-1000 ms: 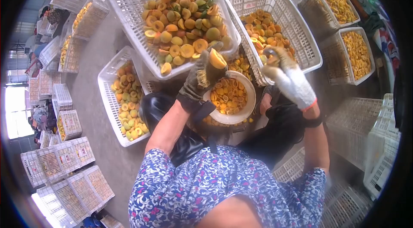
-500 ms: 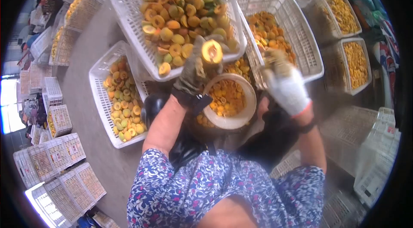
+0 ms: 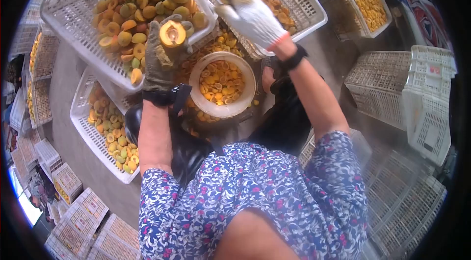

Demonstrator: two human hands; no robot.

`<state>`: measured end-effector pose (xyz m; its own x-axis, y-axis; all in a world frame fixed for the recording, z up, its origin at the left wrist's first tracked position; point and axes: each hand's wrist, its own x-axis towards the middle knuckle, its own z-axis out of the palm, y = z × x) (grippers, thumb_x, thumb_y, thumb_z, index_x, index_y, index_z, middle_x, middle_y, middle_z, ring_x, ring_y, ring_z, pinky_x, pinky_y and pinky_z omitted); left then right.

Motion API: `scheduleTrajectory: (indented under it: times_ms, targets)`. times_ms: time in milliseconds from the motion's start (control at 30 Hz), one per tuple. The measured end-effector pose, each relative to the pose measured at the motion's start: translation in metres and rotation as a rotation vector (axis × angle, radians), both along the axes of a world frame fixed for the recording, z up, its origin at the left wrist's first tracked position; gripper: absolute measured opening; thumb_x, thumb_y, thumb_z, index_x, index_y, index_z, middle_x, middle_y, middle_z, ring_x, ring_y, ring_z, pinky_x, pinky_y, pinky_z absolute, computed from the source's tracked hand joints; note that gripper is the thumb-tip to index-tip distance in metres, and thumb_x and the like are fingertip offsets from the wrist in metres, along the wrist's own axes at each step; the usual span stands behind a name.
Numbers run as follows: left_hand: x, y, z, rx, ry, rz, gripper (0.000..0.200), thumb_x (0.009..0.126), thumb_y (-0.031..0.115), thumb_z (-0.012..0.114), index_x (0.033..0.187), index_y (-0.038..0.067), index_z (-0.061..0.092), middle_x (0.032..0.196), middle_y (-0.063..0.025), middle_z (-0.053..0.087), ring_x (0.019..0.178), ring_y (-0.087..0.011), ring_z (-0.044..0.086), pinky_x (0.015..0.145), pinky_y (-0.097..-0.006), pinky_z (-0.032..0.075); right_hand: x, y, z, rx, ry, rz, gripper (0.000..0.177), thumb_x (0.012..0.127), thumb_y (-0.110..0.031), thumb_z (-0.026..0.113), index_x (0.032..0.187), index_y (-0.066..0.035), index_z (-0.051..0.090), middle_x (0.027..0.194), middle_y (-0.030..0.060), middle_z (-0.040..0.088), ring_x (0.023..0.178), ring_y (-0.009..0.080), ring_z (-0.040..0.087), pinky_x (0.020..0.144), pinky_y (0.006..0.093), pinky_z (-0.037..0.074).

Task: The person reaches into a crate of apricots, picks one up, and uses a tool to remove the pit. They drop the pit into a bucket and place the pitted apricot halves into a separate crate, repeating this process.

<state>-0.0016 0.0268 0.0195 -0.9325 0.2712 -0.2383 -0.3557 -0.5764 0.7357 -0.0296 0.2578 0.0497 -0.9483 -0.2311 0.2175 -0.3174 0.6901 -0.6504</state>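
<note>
Above grey floor (image 3: 61,113), near a tub (image 3: 223,112), a halved fruit (image 3: 172,34) was gripped, roundish cut face upward, by the left hand's (image 3: 160,71) curled fingers, the right hand (image 3: 255,17) stretched over a crate (image 3: 300,2), hold unclear.

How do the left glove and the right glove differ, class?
The left glove looks grey-brown; the right glove is mostly white, with a red cuff edge.
The left glove holds a cut fruit upright; the right glove is over a crate, its grip unclear.
Both have a black band at the wrist.
</note>
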Motion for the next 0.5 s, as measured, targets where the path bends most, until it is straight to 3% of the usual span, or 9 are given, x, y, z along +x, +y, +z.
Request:
scheduleTrajectory:
  times_ms: [67, 133, 167, 233, 267, 300, 367, 433, 500]
  targets:
    - [0.001, 0.002, 0.007, -0.18, 0.012, 0.079, 0.049, 0.1, 0.046, 0.034, 0.121, 0.005, 0.051, 0.107, -0.0127, 0.063, 0.074, -0.0181, 0.061, 0.065, -0.0306, 0.052, -0.022, -0.015, -0.016, -0.033, 0.076, 0.018, 0.035, 0.087, -0.033, 0.057, 0.097, 0.0, 0.06, 0.087, 0.0224, 0.061, 0.082, 0.0356, 0.061, 0.069, 0.0418, 0.048]
    - [-0.006, -0.007, -0.007, -0.162, 0.077, 0.06, 0.05, 0.1, 0.046, 0.034, 0.121, 0.004, 0.051, 0.107, -0.0135, 0.063, 0.074, -0.0189, 0.061, 0.065, -0.0312, 0.052, -0.038, -0.02, -0.024, -0.014, 0.361, -0.059, 0.032, 0.086, -0.031, 0.058, 0.097, -0.002, 0.062, 0.089, 0.0184, 0.063, 0.08, 0.0347, 0.061, 0.071, 0.0404, 0.048]
    - [-0.009, -0.012, -0.015, -0.149, 0.139, 0.05, 0.05, 0.1, 0.045, 0.034, 0.121, 0.004, 0.051, 0.107, -0.0143, 0.063, 0.074, -0.0197, 0.061, 0.066, -0.0318, 0.052, -0.039, -0.018, -0.024, -0.01, 0.364, -0.063, 0.032, 0.086, -0.031, 0.058, 0.097, -0.002, 0.062, 0.089, 0.0184, 0.063, 0.08, 0.0347, 0.061, 0.071, 0.0404, 0.048]
    - [-0.011, -0.011, -0.008, -0.078, 0.138, 0.032, 0.05, 0.1, 0.044, 0.034, 0.12, 0.002, 0.051, 0.106, -0.0173, 0.062, 0.074, -0.0217, 0.061, 0.067, -0.0339, 0.053, -0.035, -0.019, -0.015, -0.307, 0.251, -0.156, 0.031, 0.085, -0.03, 0.059, 0.102, -0.003, 0.061, 0.088, 0.0174, 0.064, 0.08, 0.0331, 0.062, 0.073, 0.0389, 0.048]
    - [-0.01, -0.011, -0.007, -0.046, 0.108, 0.057, 0.05, 0.1, 0.043, 0.034, 0.12, 0.0, 0.05, 0.106, -0.0187, 0.062, 0.074, -0.0224, 0.061, 0.067, -0.0347, 0.053, -0.045, -0.009, -0.044, 0.164, 0.718, -0.103, 0.029, 0.085, -0.023, 0.061, 0.106, -0.003, 0.059, 0.086, 0.0166, 0.063, 0.081, 0.0309, 0.063, 0.07, 0.037, 0.049]
    - [-0.011, -0.01, -0.006, -0.014, 0.081, 0.083, 0.05, 0.1, 0.042, 0.034, 0.12, -0.001, 0.05, 0.107, -0.0201, 0.061, 0.073, -0.0231, 0.061, 0.067, -0.0356, 0.053, -0.038, -0.009, -0.043, 0.165, 0.718, -0.106, 0.029, 0.085, -0.023, 0.061, 0.106, -0.003, 0.059, 0.086, 0.0166, 0.063, 0.081, 0.0309, 0.063, 0.07, 0.037, 0.049]
    - [-0.011, -0.01, -0.004, -0.029, 0.125, 0.053, 0.05, 0.1, 0.041, 0.035, 0.12, -0.002, 0.049, 0.108, -0.0215, 0.06, 0.073, -0.0238, 0.061, 0.067, -0.0355, 0.053, -0.002, -0.017, -0.034, -0.392, 0.089, -0.123, 0.028, 0.084, -0.018, 0.063, 0.106, -0.003, 0.057, 0.083, 0.0157, 0.062, 0.079, 0.0305, 0.063, 0.067, 0.0368, 0.05]
    - [-0.012, -0.01, -0.005, 0.037, 0.085, 0.036, 0.05, 0.101, 0.042, 0.033, 0.121, -0.001, 0.049, 0.11, -0.0195, 0.06, 0.073, -0.0224, 0.061, 0.068, -0.0343, 0.053, 0.022, -0.012, -0.027, -0.281, 0.094, -0.097, 0.025, 0.083, -0.016, 0.064, 0.102, -0.003, 0.057, 0.081, 0.0141, 0.062, 0.075, 0.0317, 0.062, 0.063, 0.0371, 0.05]
    - [-0.01, -0.01, -0.007, -0.114, 0.167, 0.03, 0.05, 0.101, 0.042, 0.032, 0.121, 0.0, 0.049, 0.11, -0.0179, 0.061, 0.073, -0.0211, 0.06, 0.068, -0.0332, 0.053, 0.034, -0.003, -0.04, 0.099, 0.53, 0.064, 0.027, 0.083, -0.019, 0.064, 0.103, -0.002, 0.056, 0.081, 0.0146, 0.062, 0.071, 0.0326, 0.062, 0.063, 0.038, 0.05]
